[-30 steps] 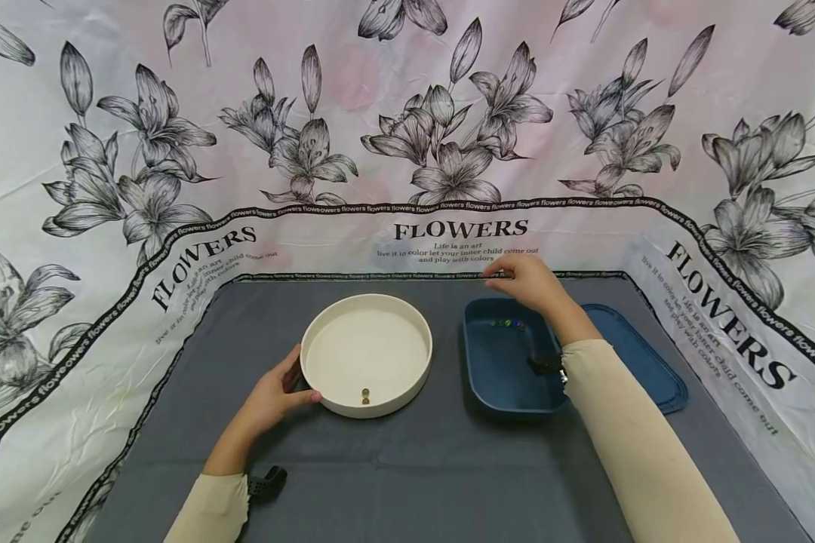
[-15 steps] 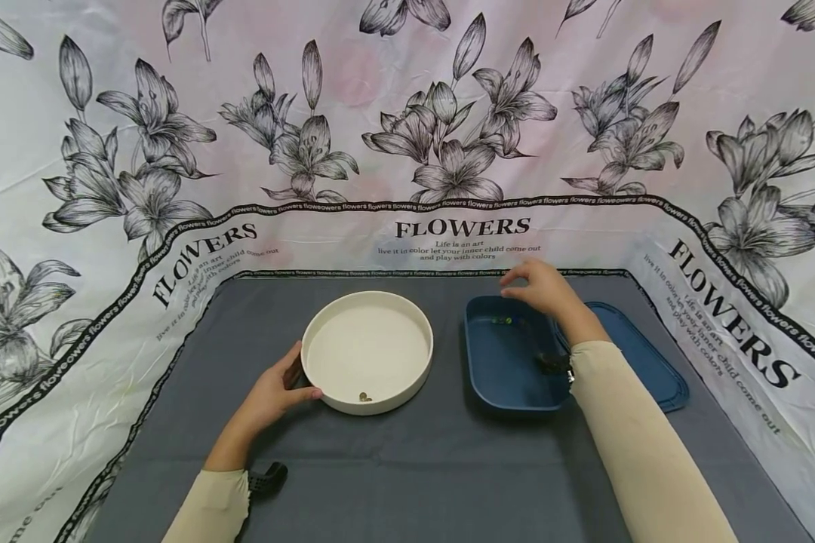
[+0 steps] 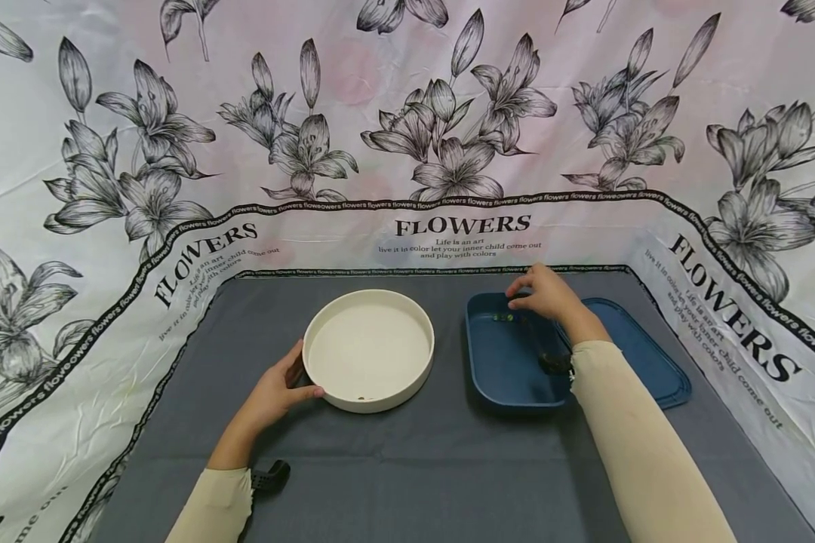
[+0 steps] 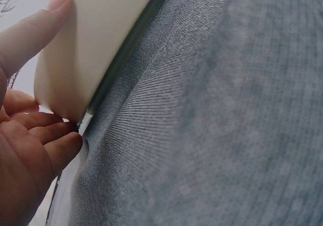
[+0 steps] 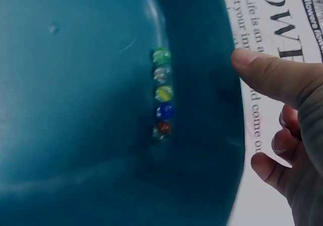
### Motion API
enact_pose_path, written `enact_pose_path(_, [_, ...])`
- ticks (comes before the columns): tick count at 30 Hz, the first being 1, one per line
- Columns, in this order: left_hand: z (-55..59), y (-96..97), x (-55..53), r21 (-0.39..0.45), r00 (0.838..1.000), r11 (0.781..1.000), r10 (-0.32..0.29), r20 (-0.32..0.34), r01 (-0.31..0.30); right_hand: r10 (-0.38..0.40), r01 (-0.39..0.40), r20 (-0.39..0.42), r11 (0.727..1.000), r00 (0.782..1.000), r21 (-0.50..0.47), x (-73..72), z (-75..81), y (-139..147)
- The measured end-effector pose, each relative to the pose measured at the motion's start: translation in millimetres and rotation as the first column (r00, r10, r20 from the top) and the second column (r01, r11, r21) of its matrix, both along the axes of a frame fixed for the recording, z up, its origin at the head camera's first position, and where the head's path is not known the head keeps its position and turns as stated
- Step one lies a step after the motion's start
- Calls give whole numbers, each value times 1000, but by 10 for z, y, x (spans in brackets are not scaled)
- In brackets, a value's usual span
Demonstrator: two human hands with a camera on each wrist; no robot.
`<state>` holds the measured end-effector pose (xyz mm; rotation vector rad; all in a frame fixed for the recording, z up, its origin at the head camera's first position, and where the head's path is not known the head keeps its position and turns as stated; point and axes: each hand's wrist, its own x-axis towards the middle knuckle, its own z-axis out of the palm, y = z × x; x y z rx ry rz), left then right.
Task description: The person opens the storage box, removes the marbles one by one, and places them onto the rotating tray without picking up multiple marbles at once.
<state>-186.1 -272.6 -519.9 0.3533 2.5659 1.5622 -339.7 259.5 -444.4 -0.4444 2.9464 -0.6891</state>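
My left hand (image 3: 275, 396) grips the left side of a round cream tray (image 3: 370, 343), its thumb on the near wall and its fingers low on the outside. Inside the tray, a small brownish speck (image 3: 361, 398) shows at the near wall. My right hand (image 3: 550, 296) is over the far right corner of a deep blue box (image 3: 509, 369), thumb and fingers apart with nothing between them. In the right wrist view, several glass marbles (image 5: 164, 93) lie in a row on the box floor along one wall, in green, clear, yellow, blue and reddish brown.
A flat blue lid (image 3: 645, 354) lies to the right of the box, partly hidden by the right arm. Grey cloth (image 3: 373, 483) covers the table, bordered by a white flower-printed sheet (image 3: 462, 234) at the back and sides.
My right hand has moved slightly right and down, closer over the box's far rim. The small brown marbles in the tray have slipped mostly out of sight at its near wall. The left hand stays put.
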Motion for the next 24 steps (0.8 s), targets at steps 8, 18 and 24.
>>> enact_pose_path(8, [-9,-13,-8,-20,1000,1000,-3,-6,3,20,-18,-11,995,1000,102,3,-97,69])
enact_pose_path(18, [-23,-13,46,13,1000,1000,-11,-12,11,19,-6,-57,973,998,231,7,-230,72])
enact_pose_path(24, [-2,-11,4,-3,1000,1000,-15,-13,15,-2,22,-74,961,997,274,19,-228,42])
